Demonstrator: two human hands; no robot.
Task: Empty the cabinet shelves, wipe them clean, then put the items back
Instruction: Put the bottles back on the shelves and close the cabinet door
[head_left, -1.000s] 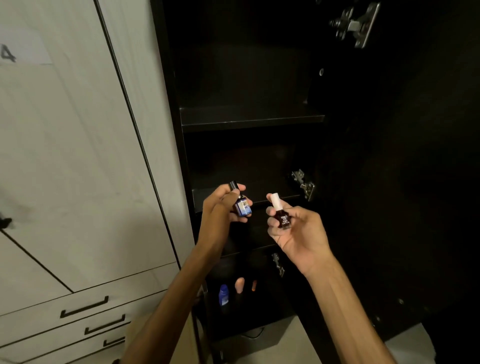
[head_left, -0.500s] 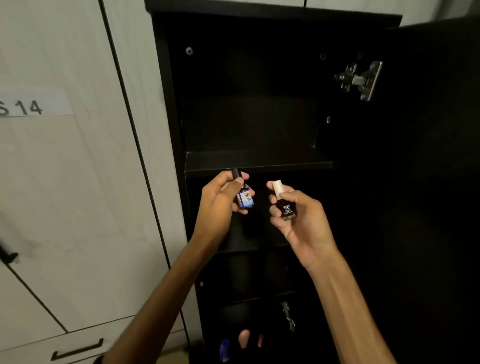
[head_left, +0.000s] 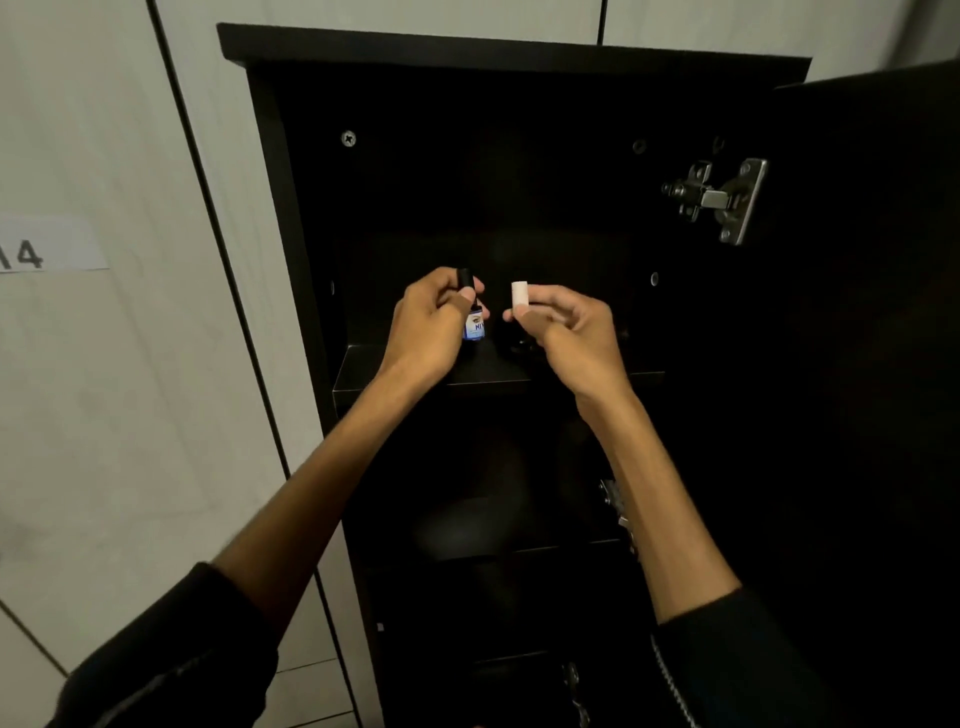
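So it's the tall black cabinet (head_left: 291, 218) against pale wardrobe panels, door swung open on the right with the silver hinge (head_left: 719, 200) catching the light. What's changed over the last second: your view has tilted up from the lower shelves to the top compartment, and both hands have risen with it, from around the middle shelves to just over the top shelf (head_left: 363, 374). Your left hand (head_left: 426, 327) is pinching the little blue-label bottle (head_left: 474, 326) by its black cap, with the bottle hanging just above the shelf board. Your right hand (head_left: 566, 332) is curled round the dark bottle; only the white cap (head_left: 519, 297) pokes out above your fingers now, and the glass body is lost against the dark interior. The top shelf looks bare as far as I can tell, though it's really dim in there. To me this reads as the put-back phase: you're about to set both bottles down up here. Keep them upright and apart when you let go, since they look tippy.
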